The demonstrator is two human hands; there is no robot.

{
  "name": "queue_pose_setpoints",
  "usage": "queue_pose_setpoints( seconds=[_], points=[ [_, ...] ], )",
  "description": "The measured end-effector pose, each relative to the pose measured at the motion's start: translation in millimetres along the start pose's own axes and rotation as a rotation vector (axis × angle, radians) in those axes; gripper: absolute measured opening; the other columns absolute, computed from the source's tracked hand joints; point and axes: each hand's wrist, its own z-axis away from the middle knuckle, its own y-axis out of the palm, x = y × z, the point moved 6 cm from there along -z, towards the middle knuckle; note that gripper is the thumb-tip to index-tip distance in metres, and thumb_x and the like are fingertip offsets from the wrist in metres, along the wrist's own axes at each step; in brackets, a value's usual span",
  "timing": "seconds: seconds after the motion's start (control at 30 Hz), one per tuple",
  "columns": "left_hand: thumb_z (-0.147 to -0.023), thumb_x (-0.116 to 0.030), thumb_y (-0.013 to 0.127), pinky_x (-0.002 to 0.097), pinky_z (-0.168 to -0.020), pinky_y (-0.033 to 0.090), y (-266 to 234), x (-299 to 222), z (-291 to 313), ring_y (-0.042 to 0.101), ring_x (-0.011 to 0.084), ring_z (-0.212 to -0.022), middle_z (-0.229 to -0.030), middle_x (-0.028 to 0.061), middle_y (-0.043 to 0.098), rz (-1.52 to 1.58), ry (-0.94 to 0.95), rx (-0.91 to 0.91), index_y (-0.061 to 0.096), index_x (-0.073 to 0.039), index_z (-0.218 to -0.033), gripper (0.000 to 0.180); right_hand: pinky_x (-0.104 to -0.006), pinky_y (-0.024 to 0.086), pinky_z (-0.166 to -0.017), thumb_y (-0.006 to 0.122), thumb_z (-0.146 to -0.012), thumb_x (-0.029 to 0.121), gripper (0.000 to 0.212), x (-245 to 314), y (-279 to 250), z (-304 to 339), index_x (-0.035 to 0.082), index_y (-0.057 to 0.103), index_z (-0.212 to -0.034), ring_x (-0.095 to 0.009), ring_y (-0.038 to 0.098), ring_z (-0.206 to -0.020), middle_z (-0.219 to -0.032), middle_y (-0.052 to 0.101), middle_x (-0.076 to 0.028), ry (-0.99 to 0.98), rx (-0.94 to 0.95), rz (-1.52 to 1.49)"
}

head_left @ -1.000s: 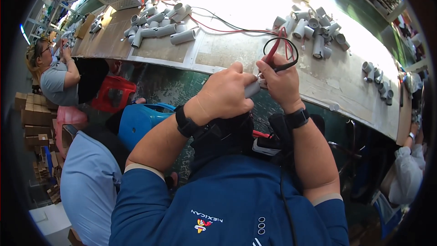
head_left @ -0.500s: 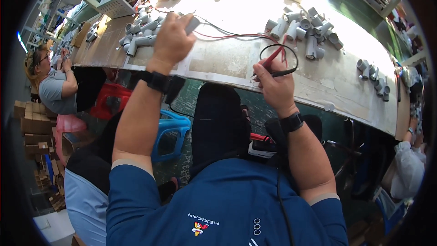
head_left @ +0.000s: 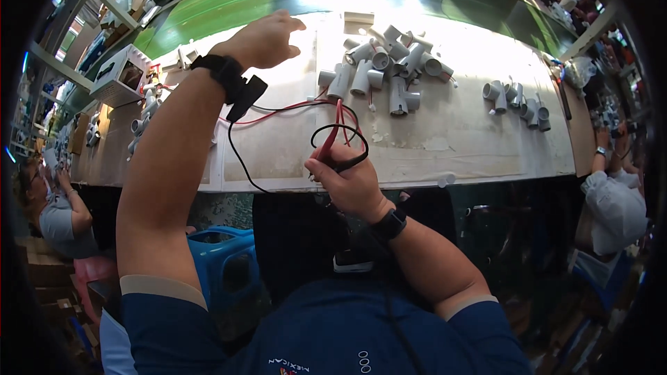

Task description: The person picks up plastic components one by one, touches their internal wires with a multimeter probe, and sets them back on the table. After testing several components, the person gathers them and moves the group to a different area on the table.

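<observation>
A red probe (head_left: pixel 325 146) and a black probe (head_left: pixel 353 163), their leads looping, were above the front edge of a pale worktable (head_left: pixel 278 156), gripped in the curled fingers of the person's right hand (head_left: pixel 351 184). Beyond them lay a pile of grey pipe fittings (head_left: pixel 415 62); a smaller group of fittings (head_left: pixel 533 112) lay well apart, to its right. The left hand (head_left: pixel 267 40) reached out over the table, left of the pile, thumb and forefinger parted, nothing visible between. A blue stool (head_left: pixel 226 260) stood below.
</observation>
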Motion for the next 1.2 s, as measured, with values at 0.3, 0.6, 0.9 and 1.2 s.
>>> queue_pose_setpoints(
  seconds=[0.3,0.6,0.9,1.2],
  points=[
    [-0.096,-0.011,0.062,0.0437,-0.112,0.047,49.9,-18.4,-158.6,0.058,0.0353,-0.132,-0.137,0.0167,0.063,-0.084,-0.024,0.013,0.056,-0.014,-0.150,0.055,-0.0327,0.051,-0.065,0.075,-0.098,0.012,0.013,9.8,-2.0,-5.5,0.002,0.068,-0.096,-0.018,0.064,-0.070,-0.080,0.067,-0.008,-0.028,0.056,0.013],
    [-0.091,-0.003,0.065,0.0459,-0.101,0.053,69.1,-43.9,-191.0,0.069,0.0396,-0.115,-0.122,0.0182,0.073,-0.048,-0.006,0.021,0.058,-0.015,-0.146,0.057,-0.0396,0.050,-0.066,0.075,-0.095,0.010,0.014,12.6,0.1,-7.4,0.003,0.063,-0.094,-0.034,0.062,-0.073,-0.082,0.064,-0.015,-0.116,0.073,0.020],
    [-0.095,0.004,0.068,0.0445,-0.103,0.056,15.3,-13.4,18.8,0.067,0.0321,-0.128,-0.126,0.0199,0.070,1.430,-0.157,-0.423,0.054,-0.015,-0.133,0.045,-0.0381,0.050,-0.065,0.076,-0.095,0.013,0.016,12.1,-1.1,-0.6,0.003,0.065,-0.091,-0.026,0.062,-0.067,-0.075,0.063,-0.011,-0.071,0.024,0.037],
    [-0.090,0.016,0.067,0.0430,-0.110,0.055,94.2,-90.2,236.8,0.064,0.0360,-0.130,-0.138,0.0278,0.063,1.920,-0.203,-0.562,0.050,-0.015,-0.128,0.052,-0.0234,0.052,-0.059,0.073,-0.102,0.017,0.016,3.3,-0.4,-7.7,0.002,0.069,-0.101,-0.009,0.066,-0.069,-0.082,0.071,-0.003,0.148,-0.037,-0.086]
  ],
)
